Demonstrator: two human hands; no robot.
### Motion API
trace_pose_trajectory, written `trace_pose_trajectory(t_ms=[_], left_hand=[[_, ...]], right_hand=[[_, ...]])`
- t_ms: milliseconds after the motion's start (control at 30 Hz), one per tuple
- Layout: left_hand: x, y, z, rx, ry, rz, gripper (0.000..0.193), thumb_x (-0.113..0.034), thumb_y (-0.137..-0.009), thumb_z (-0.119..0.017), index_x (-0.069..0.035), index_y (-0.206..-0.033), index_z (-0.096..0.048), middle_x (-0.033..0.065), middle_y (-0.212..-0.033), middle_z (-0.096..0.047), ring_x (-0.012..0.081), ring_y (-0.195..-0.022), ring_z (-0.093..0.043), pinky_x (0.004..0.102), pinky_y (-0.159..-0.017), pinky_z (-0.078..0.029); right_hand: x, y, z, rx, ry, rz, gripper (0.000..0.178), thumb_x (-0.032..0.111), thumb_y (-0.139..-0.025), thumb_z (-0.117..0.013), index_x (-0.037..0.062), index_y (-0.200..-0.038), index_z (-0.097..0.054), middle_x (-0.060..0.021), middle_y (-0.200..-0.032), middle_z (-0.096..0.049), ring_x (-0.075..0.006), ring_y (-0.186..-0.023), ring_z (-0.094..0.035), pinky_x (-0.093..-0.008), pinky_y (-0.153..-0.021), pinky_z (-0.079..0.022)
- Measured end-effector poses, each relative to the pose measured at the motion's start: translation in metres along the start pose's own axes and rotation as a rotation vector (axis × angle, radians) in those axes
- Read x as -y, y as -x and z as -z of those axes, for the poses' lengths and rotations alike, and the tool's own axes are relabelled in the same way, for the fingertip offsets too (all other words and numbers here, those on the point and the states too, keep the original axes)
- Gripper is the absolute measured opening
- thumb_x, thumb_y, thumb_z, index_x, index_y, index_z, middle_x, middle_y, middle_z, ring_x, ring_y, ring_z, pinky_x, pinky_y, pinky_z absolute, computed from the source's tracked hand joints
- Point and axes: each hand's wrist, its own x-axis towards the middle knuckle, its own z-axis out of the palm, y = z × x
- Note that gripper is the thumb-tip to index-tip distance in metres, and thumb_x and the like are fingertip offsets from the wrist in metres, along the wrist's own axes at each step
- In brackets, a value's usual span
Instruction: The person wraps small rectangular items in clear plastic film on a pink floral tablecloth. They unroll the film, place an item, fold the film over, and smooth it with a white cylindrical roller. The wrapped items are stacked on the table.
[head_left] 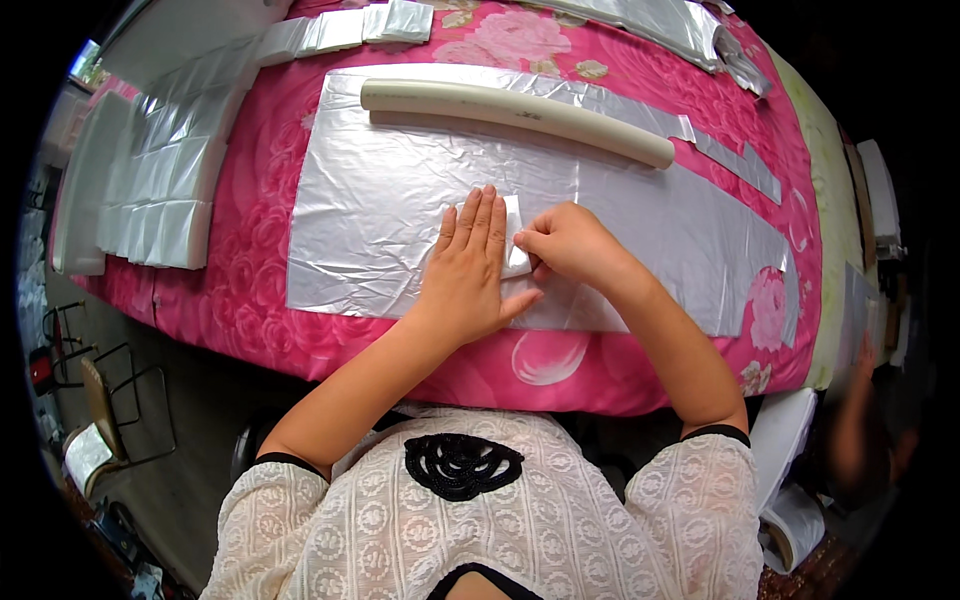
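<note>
A large sheet of shiny silvery plastic (370,200) lies flat before me, wrinkled here and there. On it is a small folded plastic packet (514,213), partly hidden under my left hand (463,262). That hand presses down flat with its fingers stretched out and thumb apart. From the right, my right hand (574,243) is closed in a pinch at the packet's right edge, thumb and forefinger together. Beyond both hands a long cream-coloured pipe (520,116) rests across the sheet, slanting down to the right.
Pink floral cloth (255,240) covers the table. Several folded clear packets (170,185) stand in rows at the left; more packets (340,30) line the far edge. Silvery plastic (660,25) is heaped at the far right. A chair (105,410) is lower left; another person's blurred arm (853,410) shows at right.
</note>
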Motion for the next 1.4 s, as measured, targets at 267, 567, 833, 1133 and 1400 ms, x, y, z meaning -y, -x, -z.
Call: trace_pose_trajectory(t_ms=[267, 567, 833, 1133, 1400], left_hand=[[0.003, 0.002, 0.000, 0.018, -0.002, -0.018, 0.107, -0.063, -0.073, -0.057, 0.013, -0.138, -0.017, 0.0282, -0.146, -0.016, 0.0377, -0.139, -0.011, 0.0484, -0.111, -0.009], [0.025, 0.056, 0.035, -0.134, 0.876, 0.247, 0.043, -0.018, -0.085, -0.060, 0.005, -0.119, -0.049, 0.0224, -0.119, -0.051, 0.0268, -0.113, -0.050, 0.0381, -0.096, -0.038], [0.028, 0.180, 0.078, 0.451, 1.318, 1.174, 0.030, -0.019, -0.095, -0.047, 0.008, -0.101, -0.059, 0.0166, -0.094, -0.066, 0.0198, -0.082, -0.065, 0.0272, -0.070, -0.053], [0.045, 0.197, 0.071, 0.234, 1.157, 0.951, 0.009, -0.004, -0.081, -0.060, 0.001, -0.084, -0.067, 0.0060, -0.074, -0.067, 0.0122, -0.061, -0.062, 0.0264, -0.056, -0.049], [0.040, 0.141, 0.117, 0.095, 0.348, 0.378, 0.017, -0.008, -0.071, -0.071, -0.004, -0.087, -0.067, 0.0081, -0.069, -0.065, 0.0201, -0.058, -0.063, 0.0276, -0.054, -0.049]], right_hand=[[0.009, 0.032, -0.010, -0.268, 0.406, 0.193, 0.023, 0.021, -0.067, -0.071, 0.0011, -0.072, -0.062, -0.0096, -0.065, -0.062, -0.0220, -0.060, -0.061, -0.0333, -0.057, -0.048], [0.008, 0.004, -0.040, -0.415, 0.629, 0.804, 0.051, 0.031, -0.083, -0.058, -0.0023, -0.120, -0.049, -0.0220, -0.128, -0.046, -0.0340, -0.122, -0.040, -0.0424, -0.103, -0.029], [0.035, 0.017, -0.144, -0.125, 0.420, 0.681, 0.065, 0.038, -0.092, -0.042, -0.0023, -0.141, -0.024, -0.0232, -0.148, -0.016, -0.0361, -0.139, -0.008, -0.0466, -0.112, -0.006], [0.075, 0.041, -0.176, 0.069, 0.495, 0.968, 0.067, 0.029, -0.082, -0.057, 0.0001, -0.137, -0.032, -0.0233, -0.147, -0.018, -0.0372, -0.139, -0.010, -0.0522, -0.111, -0.007], [0.071, -0.004, -0.093, 0.202, 0.372, 1.145, 0.011, 0.014, -0.072, -0.068, 0.0072, -0.078, -0.061, -0.0073, -0.101, -0.059, -0.0279, -0.112, -0.047, -0.0467, -0.101, -0.031]])
